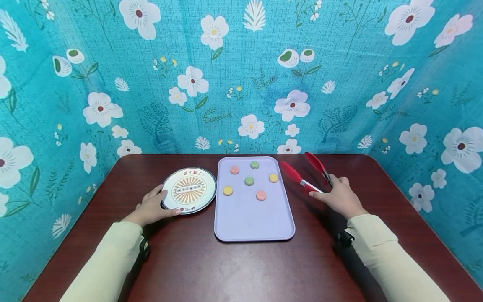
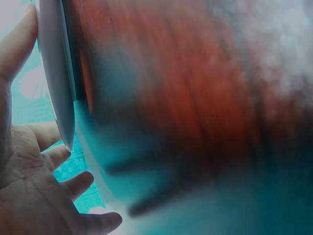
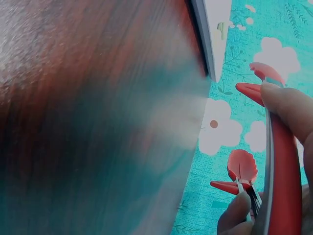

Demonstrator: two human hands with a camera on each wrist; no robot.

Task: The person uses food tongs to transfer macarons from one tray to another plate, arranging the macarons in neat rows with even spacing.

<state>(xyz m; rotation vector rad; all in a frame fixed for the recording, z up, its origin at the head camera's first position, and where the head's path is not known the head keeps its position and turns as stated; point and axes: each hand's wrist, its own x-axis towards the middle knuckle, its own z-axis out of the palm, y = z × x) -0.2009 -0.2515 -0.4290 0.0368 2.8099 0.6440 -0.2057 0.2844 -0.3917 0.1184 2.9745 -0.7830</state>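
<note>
A round white plate [image 1: 205, 193] with a dark rim and a tan ray pattern lies left of the tray. My left hand [image 1: 151, 208] grips it at its left and near rim, thumb along the near edge; in the left wrist view the plate [image 2: 54, 73] shows edge-on between thumb and fingers. My right hand [image 1: 342, 199] holds a pair of tongs [image 1: 292, 172] with red scalloped heads and metal arms. The tongs' arms stand spread, heads pointing toward the tray's far right corner. In the right wrist view, thumb and fingers lie against the tongs [image 3: 286, 171].
Between the hands lies a lavender tray [image 1: 253, 222]. On its far half sit small round discs: two pink [image 1: 261, 195], two green [image 1: 249, 181] and two yellow [image 1: 228, 191]. The dark wooden table [image 1: 188, 264] meets a teal flowered cloth [image 1: 226, 84] behind and at both sides.
</note>
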